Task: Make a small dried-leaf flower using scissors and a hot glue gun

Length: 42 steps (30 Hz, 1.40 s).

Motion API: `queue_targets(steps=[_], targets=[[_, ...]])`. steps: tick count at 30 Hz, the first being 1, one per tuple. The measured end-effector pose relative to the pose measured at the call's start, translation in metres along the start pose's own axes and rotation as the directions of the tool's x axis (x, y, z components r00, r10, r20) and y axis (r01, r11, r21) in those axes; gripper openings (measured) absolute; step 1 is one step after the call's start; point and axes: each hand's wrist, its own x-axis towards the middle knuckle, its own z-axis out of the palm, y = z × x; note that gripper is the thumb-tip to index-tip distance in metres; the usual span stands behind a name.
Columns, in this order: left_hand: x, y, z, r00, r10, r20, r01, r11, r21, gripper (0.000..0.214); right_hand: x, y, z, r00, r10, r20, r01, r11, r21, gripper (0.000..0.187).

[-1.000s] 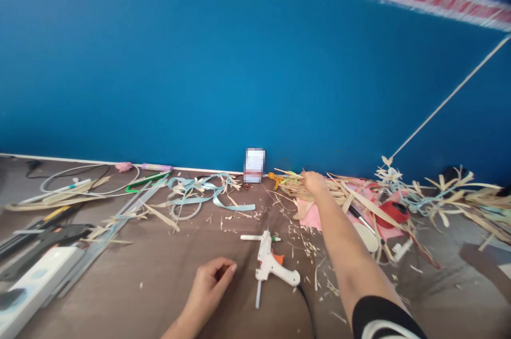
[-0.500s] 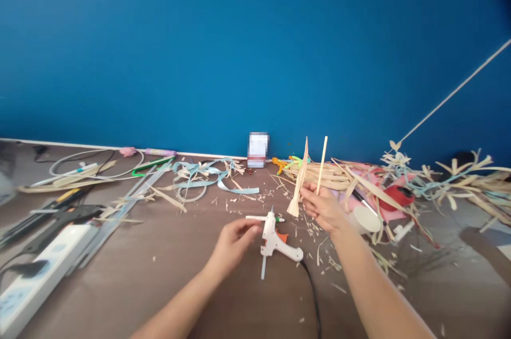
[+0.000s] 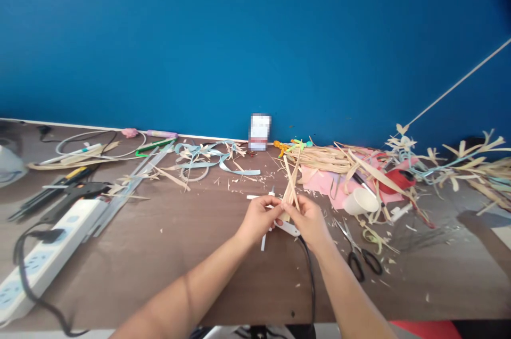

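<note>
Brown worktop [image 3: 179, 259] is seen from above, with a black cord [image 3: 311, 286] running from the near edge to a white glue gun [image 3: 289, 229], which is largely covered by the hands. The left hand [image 3: 258, 217] and right hand [image 3: 309, 220] are brought together above the gun. Both are pinched on the lower ends of a few pale straw strips [image 3: 291, 184], which are held crossed and fanned upward, clear of the surface.

A second earlier the right hand was stretched to the straw pile [image 3: 325, 158] at the back, while the left lay loose on the worktop. Half a second earlier two strips were held upright by the right hand alone. The strips have thus been carried from the pile into a two-handed grip.

Scissors [image 3: 357, 254] lie just right of the hands, with a white cup [image 3: 360, 201] beyond them. A power strip [image 3: 43, 254] is placed far left. The scene is closed by a blue wall [image 3: 239, 35].
</note>
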Motion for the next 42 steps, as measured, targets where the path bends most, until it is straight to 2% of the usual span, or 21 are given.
queue_targets(steps=[4,7,11,14,16,18,20,22,25,29,33,37,42], targets=[[-0.002,0.000,-0.002,0.994,-0.077,0.076,0.088,0.986,-0.145,0.028,-0.003,0.004,-0.001,0.996,0.088,0.031,-0.090,0.993,0.073,0.025],[-0.005,-0.001,-0.004,0.996,-0.046,0.076,0.060,0.980,-0.191,0.027,-0.002,0.003,-0.002,0.991,0.121,0.053,-0.127,0.985,0.118,0.030],[-0.010,0.000,-0.008,0.999,0.016,0.030,-0.009,0.972,-0.235,0.026,-0.004,0.000,-0.004,0.992,0.121,0.036,-0.125,0.984,0.130,0.034],[-0.014,0.004,-0.008,0.999,-0.003,0.045,0.015,0.966,-0.257,0.025,-0.008,-0.002,-0.003,0.993,0.113,0.028,-0.115,0.988,0.101,0.031],[-0.014,0.006,-0.005,0.996,-0.024,0.081,0.043,0.968,-0.246,0.027,-0.012,-0.006,0.000,0.998,0.065,0.022,-0.065,0.998,0.002,0.027],[-0.013,0.008,0.000,0.997,0.017,0.075,-0.002,0.981,-0.194,0.030,-0.016,-0.010,0.005,0.999,-0.018,0.033,0.023,0.988,-0.155,0.025],[-0.012,0.009,0.005,0.993,0.121,0.004,-0.120,0.987,-0.107,0.033,-0.021,-0.013,0.010,0.995,-0.088,0.053,0.099,0.955,-0.281,0.024],[-0.013,0.008,0.009,0.969,0.227,-0.092,-0.230,0.973,-0.024,0.036,-0.025,-0.015,0.014,0.992,-0.112,0.052,0.122,0.948,-0.295,0.026],[-0.018,0.007,0.010,0.934,0.306,-0.184,-0.302,0.952,0.052,0.036,-0.031,-0.012,0.015,0.996,-0.071,0.046,0.077,0.987,-0.143,0.029],[-0.026,0.011,0.007,0.922,0.340,-0.187,-0.325,0.940,0.107,0.037,-0.039,-0.009,0.012,0.996,0.029,0.078,-0.039,0.990,0.134,0.028],[-0.028,0.014,0.007,0.922,0.336,-0.191,-0.319,0.941,0.116,0.037,-0.043,-0.010,0.008,0.996,0.054,0.075,-0.067,0.978,0.196,0.024],[-0.028,0.014,0.006,0.921,0.340,-0.192,-0.320,0.938,0.130,0.037,-0.044,-0.011,0.006,0.999,0.004,0.039,-0.007,0.997,0.073,0.024],[-0.029,0.016,0.004,0.884,0.427,-0.192,-0.360,0.882,0.304,0.038,-0.049,-0.019,0.010,0.996,-0.085,-0.035,0.075,0.970,-0.231,0.026]])
